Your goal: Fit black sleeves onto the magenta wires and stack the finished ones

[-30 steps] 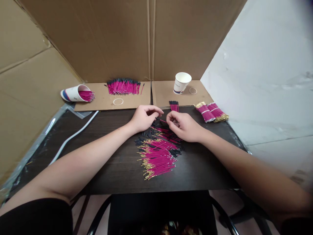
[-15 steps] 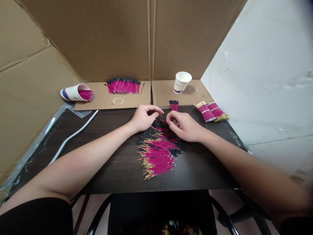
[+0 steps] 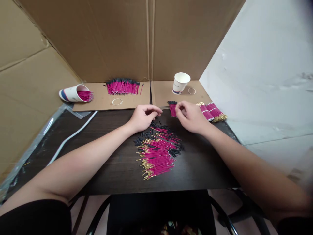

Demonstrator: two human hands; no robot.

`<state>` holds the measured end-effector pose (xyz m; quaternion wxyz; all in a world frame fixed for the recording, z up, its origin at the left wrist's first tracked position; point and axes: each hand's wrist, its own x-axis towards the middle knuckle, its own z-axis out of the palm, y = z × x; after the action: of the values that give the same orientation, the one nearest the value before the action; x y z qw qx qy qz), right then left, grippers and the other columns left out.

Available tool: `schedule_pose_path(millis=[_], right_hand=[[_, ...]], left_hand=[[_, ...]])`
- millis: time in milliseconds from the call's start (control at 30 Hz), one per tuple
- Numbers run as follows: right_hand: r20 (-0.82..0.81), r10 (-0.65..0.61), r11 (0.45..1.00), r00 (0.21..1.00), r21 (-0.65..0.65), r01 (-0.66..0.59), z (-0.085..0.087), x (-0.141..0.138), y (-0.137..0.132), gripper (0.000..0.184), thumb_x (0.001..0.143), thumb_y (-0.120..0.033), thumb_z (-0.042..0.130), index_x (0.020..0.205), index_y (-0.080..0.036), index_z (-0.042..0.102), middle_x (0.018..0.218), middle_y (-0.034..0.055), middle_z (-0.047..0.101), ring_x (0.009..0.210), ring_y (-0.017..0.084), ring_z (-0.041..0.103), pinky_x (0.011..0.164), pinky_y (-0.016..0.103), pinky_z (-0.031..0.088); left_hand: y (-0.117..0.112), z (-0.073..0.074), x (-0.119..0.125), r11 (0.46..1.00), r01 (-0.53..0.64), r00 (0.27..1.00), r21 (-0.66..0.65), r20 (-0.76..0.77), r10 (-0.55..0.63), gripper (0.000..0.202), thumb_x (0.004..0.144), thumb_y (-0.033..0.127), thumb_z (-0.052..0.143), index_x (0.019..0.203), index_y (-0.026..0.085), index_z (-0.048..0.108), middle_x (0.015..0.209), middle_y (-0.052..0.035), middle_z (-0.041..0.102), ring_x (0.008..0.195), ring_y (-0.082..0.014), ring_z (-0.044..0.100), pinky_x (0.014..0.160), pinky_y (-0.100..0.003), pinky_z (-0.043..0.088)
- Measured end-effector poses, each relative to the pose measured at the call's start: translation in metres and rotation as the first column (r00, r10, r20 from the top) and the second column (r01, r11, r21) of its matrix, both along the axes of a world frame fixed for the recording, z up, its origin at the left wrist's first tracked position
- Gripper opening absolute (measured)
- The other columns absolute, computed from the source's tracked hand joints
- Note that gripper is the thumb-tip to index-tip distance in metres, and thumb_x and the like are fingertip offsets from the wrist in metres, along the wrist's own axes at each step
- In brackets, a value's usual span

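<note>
A loose heap of pink wires with gold tips [image 3: 157, 153], mixed with small black sleeves [image 3: 145, 134], lies in the middle of the dark table [image 3: 102, 163]. My left hand [image 3: 141, 117] rests at the heap's far edge with its fingers curled and thumb pinched to fingertips; what it holds is too small to name. My right hand [image 3: 192, 116] is lifted to the back right, fingers pinched at a small stack of pink wires with black ends [image 3: 172, 109] on the table's far side.
Two tied bundles of pink wires [image 3: 211, 112] lie right of my right hand. On cardboard [image 3: 132, 98] at the back sit an upright paper cup [image 3: 180, 83], a tipped cup holding wires [image 3: 73, 94], a row of sleeved wires [image 3: 122, 86] and a rubber band [image 3: 117, 101]. A white cable [image 3: 70, 135] runs left.
My right hand has moved away from my left hand, back and to the right, up to the small stack of wires. My left hand has stayed in place.
</note>
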<state>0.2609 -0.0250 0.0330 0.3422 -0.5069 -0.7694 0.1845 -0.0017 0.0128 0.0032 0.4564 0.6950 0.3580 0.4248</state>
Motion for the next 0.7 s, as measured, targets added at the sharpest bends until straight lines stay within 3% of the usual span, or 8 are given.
schedule_pose_path(millis=[100,200,433,700], right_hand=[[0.119,-0.251,0.965,0.961,-0.048,0.258,-0.004,0.008,0.012,0.009,0.102,-0.019,0.059,0.094,-0.023,0.059,0.090,0.0110,0.073,0.078,0.028,0.065,0.079,0.042,0.048],[0.303,-0.349,0.926,0.887,-0.036,0.377,-0.009,0.013,0.019,0.011,0.105,-0.020,0.060,0.094,-0.021,0.062,0.093,0.0162,0.076,0.086,0.034,0.070,0.081,0.044,0.050],[0.572,-0.406,0.884,0.712,0.048,0.465,-0.013,0.006,0.020,0.026,0.109,-0.023,0.056,0.110,-0.007,0.076,0.100,0.0287,0.077,0.087,0.039,0.073,0.078,0.047,0.052],[0.608,-0.382,0.894,0.696,0.053,0.445,-0.012,0.006,0.019,0.028,0.108,-0.026,0.057,0.105,-0.010,0.081,0.097,0.0268,0.078,0.086,0.039,0.073,0.074,0.046,0.053]], left_hand=[[0.001,-0.001,0.000,1.000,-0.001,1.000,-0.013,0.006,0.001,0.017,0.098,0.021,0.075,0.108,0.017,0.089,0.095,-0.0105,0.085,0.080,-0.0214,0.077,0.073,-0.034,0.064],[0.001,-0.003,-0.001,1.000,0.005,1.000,-0.021,0.008,-0.005,0.018,0.099,0.022,0.077,0.111,0.018,0.089,0.096,-0.0109,0.085,0.080,-0.0217,0.077,0.074,-0.035,0.064],[0.002,-0.004,0.000,1.000,0.011,1.000,-0.027,-0.005,-0.011,0.019,0.099,0.024,0.076,0.112,0.018,0.088,0.097,-0.0112,0.085,0.085,-0.0236,0.079,0.076,-0.036,0.066],[0.000,-0.003,0.000,1.000,0.017,1.000,-0.021,-0.004,-0.017,0.019,0.099,0.024,0.077,0.114,0.017,0.087,0.097,-0.0117,0.085,0.085,-0.0230,0.079,0.077,-0.035,0.066]])
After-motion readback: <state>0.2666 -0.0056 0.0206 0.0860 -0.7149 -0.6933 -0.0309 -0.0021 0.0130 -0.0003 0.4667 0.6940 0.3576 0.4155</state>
